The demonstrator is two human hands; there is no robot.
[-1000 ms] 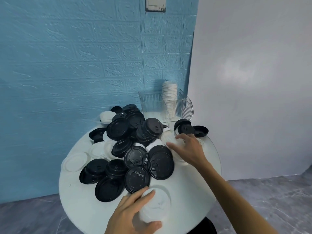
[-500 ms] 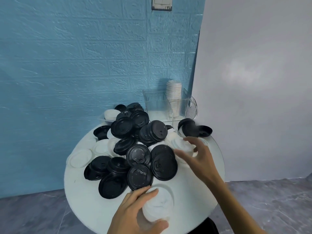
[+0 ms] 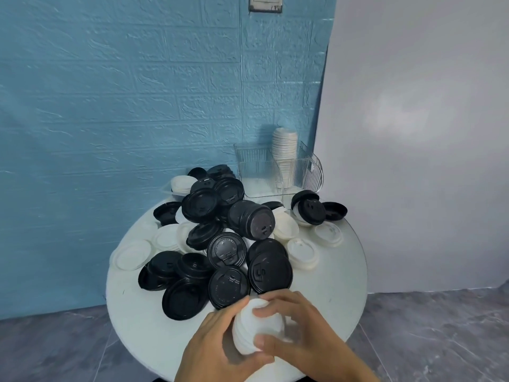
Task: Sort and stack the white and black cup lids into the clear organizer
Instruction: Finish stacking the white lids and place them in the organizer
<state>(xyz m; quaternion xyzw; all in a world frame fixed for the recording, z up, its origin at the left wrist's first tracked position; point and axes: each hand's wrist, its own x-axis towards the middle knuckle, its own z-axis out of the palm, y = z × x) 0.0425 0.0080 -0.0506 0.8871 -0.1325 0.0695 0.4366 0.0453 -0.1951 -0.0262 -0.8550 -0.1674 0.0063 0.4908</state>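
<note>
Both hands grip a short stack of white lids (image 3: 256,326) at the near edge of the round white surface (image 3: 330,293), just in front of the pile of black lids (image 3: 228,244). The left hand (image 3: 217,351) cups the stack from the left and below, its fingers (image 3: 234,307) curled over the stack's upper left rim. The right hand (image 3: 300,332) closes on it from the right, its fingers (image 3: 272,310) pressed on the top face and the thumb against the lower edge. Beyond the pile, at the surface's far edge, stands the clear organizer (image 3: 278,172), with a tall column of white lids (image 3: 285,150) in its right compartment.
</note>
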